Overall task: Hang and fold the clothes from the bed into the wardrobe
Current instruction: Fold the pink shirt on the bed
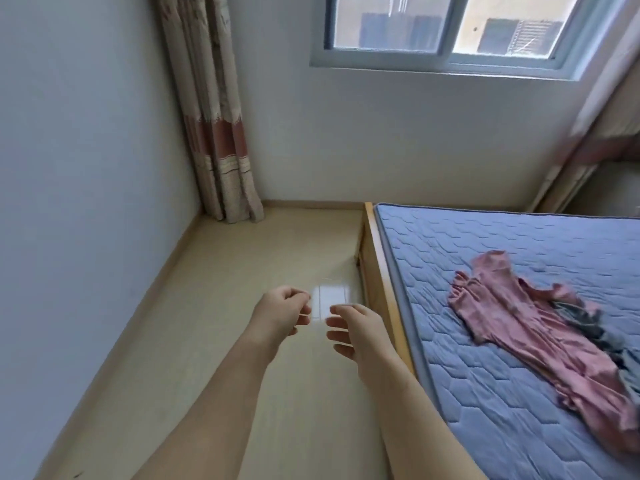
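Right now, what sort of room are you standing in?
Most likely a bedroom: a bed with a bare blue quilted mattress, a pink garment lying on it, and a curtain beside a window.

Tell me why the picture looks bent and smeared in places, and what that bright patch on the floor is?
Head view: the wide lens bows the grey-framed window and walls; motion blur smears the right curtain and fingertips; the patch is window glare on the glossy beige floor.

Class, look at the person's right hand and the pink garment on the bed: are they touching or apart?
Apart. The head view shows the right hand held over the floor, with the wooden bed frame and bare mattress between it and the pink garment.
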A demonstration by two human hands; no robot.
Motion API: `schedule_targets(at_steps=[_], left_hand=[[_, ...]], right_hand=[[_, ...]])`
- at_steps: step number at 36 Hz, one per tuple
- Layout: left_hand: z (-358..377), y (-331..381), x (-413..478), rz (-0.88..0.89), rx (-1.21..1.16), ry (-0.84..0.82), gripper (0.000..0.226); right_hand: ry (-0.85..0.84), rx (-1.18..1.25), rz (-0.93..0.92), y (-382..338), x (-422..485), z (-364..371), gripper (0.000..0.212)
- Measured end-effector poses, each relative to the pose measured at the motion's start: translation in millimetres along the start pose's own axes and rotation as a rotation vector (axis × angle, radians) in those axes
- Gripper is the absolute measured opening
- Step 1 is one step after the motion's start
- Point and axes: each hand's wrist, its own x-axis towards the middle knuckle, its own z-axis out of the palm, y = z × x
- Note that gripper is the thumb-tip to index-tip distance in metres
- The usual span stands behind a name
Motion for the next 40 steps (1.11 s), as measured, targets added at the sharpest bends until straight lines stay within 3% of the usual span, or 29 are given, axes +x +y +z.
schedule_targets(at_steps=[10, 21, 40], left_hand=[[129.7, 83.6, 148.8, 0.073, 0.2, -0.39, 0.017], [303.5, 123.0, 248.9, 0.048, 0.355, -0.67, 0.016], [508.8, 129.0, 386.7, -0.143, 0.601, -0.89, 0.015]], right_hand=[[0.358, 0.234, 0.039, -51.5, 111.5, -101.7, 0.014], [0.588, 0.362, 0.117, -76.2, 218.8, -248.7, 0.013], [0.98, 0.678, 0.321, -38.4, 341.6, -400.4, 0.02]])
